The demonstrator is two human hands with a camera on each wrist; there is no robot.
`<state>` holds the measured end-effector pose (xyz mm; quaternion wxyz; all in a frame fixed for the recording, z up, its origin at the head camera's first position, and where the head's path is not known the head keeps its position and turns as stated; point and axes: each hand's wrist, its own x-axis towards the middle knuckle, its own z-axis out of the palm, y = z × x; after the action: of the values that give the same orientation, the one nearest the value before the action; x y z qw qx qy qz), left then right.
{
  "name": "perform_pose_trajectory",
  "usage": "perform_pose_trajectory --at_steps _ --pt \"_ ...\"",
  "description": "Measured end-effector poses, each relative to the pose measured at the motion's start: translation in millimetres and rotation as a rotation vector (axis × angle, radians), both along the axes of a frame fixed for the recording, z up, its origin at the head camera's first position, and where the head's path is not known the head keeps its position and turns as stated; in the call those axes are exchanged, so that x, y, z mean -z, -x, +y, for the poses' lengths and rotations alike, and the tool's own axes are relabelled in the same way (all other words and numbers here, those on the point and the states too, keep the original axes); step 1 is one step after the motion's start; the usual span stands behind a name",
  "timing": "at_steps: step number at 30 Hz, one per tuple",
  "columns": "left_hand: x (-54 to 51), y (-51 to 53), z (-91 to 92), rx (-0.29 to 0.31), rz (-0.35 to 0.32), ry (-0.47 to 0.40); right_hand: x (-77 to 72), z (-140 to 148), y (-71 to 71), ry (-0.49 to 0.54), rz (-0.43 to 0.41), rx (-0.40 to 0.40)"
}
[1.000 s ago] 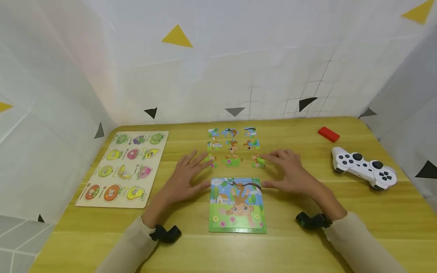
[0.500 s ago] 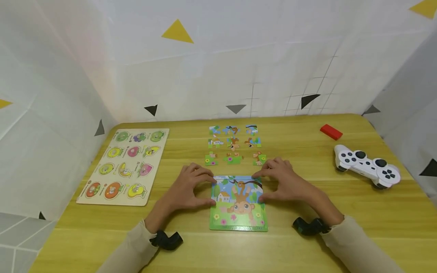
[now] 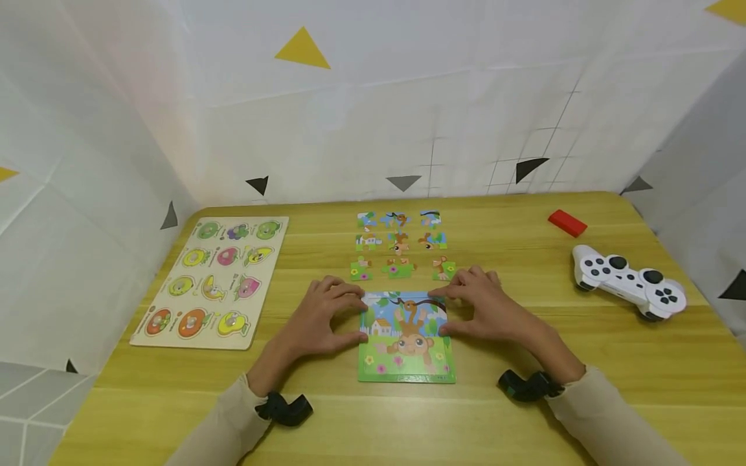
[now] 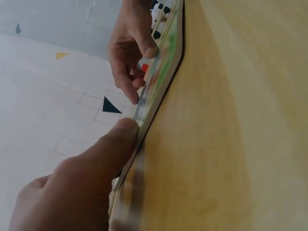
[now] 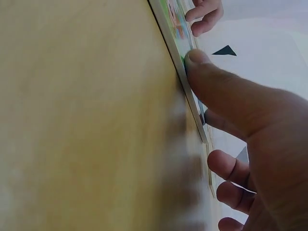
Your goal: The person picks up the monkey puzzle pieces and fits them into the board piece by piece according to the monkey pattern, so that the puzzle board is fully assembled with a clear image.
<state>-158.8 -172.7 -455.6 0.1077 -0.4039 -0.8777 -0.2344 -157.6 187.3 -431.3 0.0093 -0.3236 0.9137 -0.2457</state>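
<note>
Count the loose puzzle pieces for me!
9, beyond the board: left to right, three far pieces, three middle pieces and three near pieces. None looks hidden.

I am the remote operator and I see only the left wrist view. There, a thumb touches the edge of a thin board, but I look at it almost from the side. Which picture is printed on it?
Observer: The head view shows it from above: the picture board has an upside-down monkey on it.
Operator: Thank you. What lies just beyond its far edge?
Observer: Nine loose puzzle pieces, laid out in three rows of three.
Operator: I understand. And what is at the far left, where my camera does not look?
Observer: A fruit board, lying flat to the left of the left hand.
</note>
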Motion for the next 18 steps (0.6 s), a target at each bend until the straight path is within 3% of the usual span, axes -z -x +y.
perform_pose_trajectory --at_steps 5,18 --pt "0.6 0.0 -0.1 -0.006 0.004 0.000 -1.1 -1.5 3.2 -0.015 -0.009 0.017" --pt "0.6 -0.7 -2.5 -0.036 -0.090 0.021 -0.1 -2.0 9.2 -0.018 -0.020 0.019"
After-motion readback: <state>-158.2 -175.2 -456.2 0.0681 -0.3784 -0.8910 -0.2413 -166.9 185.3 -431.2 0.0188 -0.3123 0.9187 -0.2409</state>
